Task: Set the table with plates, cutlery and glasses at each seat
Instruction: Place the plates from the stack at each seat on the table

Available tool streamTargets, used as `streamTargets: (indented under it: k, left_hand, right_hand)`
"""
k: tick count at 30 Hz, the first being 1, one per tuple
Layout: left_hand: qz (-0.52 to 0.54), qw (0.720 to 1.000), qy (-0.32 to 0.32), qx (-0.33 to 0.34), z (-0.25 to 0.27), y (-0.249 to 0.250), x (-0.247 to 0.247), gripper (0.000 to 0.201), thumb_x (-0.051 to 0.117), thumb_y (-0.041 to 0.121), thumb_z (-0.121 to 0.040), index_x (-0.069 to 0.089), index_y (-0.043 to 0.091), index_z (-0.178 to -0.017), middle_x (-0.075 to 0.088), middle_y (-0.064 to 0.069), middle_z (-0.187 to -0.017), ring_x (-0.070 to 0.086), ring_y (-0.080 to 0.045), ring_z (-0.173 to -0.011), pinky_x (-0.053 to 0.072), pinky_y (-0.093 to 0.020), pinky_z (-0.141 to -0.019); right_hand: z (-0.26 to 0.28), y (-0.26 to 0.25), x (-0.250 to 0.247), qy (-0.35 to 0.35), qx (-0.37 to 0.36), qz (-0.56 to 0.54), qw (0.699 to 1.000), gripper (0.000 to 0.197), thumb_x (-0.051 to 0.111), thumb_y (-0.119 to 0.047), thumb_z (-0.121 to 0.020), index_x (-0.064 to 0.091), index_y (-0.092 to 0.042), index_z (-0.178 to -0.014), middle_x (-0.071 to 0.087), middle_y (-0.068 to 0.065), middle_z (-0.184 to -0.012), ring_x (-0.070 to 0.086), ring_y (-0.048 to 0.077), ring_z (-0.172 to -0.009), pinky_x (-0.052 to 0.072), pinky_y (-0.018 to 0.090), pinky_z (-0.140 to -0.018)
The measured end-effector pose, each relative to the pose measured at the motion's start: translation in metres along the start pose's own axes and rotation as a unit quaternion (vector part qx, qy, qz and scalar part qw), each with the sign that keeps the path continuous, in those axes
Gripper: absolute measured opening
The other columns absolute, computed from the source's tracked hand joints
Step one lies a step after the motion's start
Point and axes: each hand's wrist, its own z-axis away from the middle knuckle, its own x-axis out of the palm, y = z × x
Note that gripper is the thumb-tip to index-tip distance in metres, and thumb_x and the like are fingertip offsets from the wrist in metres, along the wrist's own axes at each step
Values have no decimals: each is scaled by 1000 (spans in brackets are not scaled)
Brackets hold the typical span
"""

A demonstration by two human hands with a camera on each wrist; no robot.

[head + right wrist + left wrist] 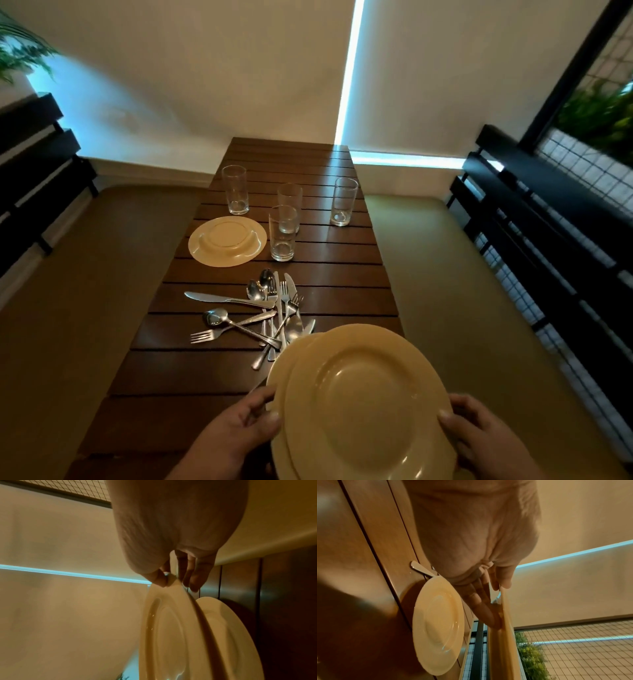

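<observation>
Two cream plates in play near the slatted wooden table's [178, 387] near end: upper plate [363, 397] raised, lower plate [279, 373] lying on the tabletop beneath, offset left. Left hand [236, 428] gripping upper plate's left rim, thumb on top, fingers [481, 601] underneath. Right hand [479, 435] pinching right rim, thumb above, fingers [193, 573] below. Third plate [227, 241] upside down, farther along on left. Cutlery heap [263, 315] mid-table, between the plates. Four glasses [283, 233] upright beyond, empty.

No legible text, label or number anywhere.
</observation>
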Motion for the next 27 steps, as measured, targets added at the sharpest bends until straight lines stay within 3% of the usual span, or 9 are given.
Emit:
streamTargets:
  k: [3,8,11,13,15,17,19,22,27]
  left_hand:
    - [45,995,-77,-39,-7,-1,-2,68,99,21,-59,73,14,-122,68,-31,-111,71,-35,-90,60,-41,-76]
    - [-5,983,-160,-92,-12,9,3,49,78,4,-84,65,11,-131,72,-21,-115,72,-33,-97,58,-41,-84]
    - [-44,988,-124,-78,-20,12,0,33,76,6,-84,75,10,-117,72,-23,-115,71,-33,-89,59,-40,-77]
    - [-183,982,-25,-28,-38,11,-10,15,71,10,-91,79,18,-100,73,-21,-108,69,-26,-81,58,-39,-69]
    - [-309,946,98,9,-67,11,-20,7,74,16,-91,73,19,-98,70,-14,-103,68,-20,-80,60,-46,-70]
    - [-399,901,171,12,-92,12,-29,30,79,29,-86,63,20,-109,63,-1,-110,65,-19,-92,58,-41,-78]
    - [-496,848,186,-20,-110,13,-35,50,82,42,-79,57,18,-115,57,3,-114,62,-18,-98,50,-31,-78]
    - [-587,791,166,-54,-121,12,-34,46,79,41,-76,62,13,-109,66,-1,-109,65,-17,-91,50,-29,-71]
    - [-593,786,167,-57,-117,10,-28,28,76,33,-78,59,17,-94,65,1,-89,62,-13,-78,53,-30,-69]
  right_hand:
    - [16,11,6,44,-23,-52,997,16,65,-17,-93,65,-14,-109,70,11,-106,64,25,-95,46,34,-76]
    - [21,38,10,90,-22,-15,996,20,67,-21,-92,67,-16,-111,72,3,-98,63,19,-91,41,28,-81]
    - [24,50,5,74,3,1,997,17,69,-19,-91,69,-11,-106,74,6,-88,64,16,-81,42,20,-58]
    - [27,61,1,80,11,5,997,16,69,-19,-91,69,-12,-106,74,4,-89,64,14,-82,41,18,-57]
    - [30,75,-3,97,25,-17,995,15,70,-14,-90,69,-9,-104,75,6,-87,65,17,-82,42,21,-58]
    - [33,88,-7,93,42,-40,994,25,70,-15,-89,67,-7,-112,76,8,-91,67,21,-87,46,24,-62]
    - [37,97,-10,84,56,-80,992,26,66,-12,-92,63,-9,-118,75,10,-98,66,24,-93,44,29,-68]
    - [42,108,-18,76,56,-104,990,25,56,-6,-97,55,-14,-120,70,7,-99,61,19,-90,41,28,-69]
    - [38,129,-27,118,83,-65,987,27,56,-5,-97,59,1,-123,70,9,-95,59,21,-87,43,36,-78]
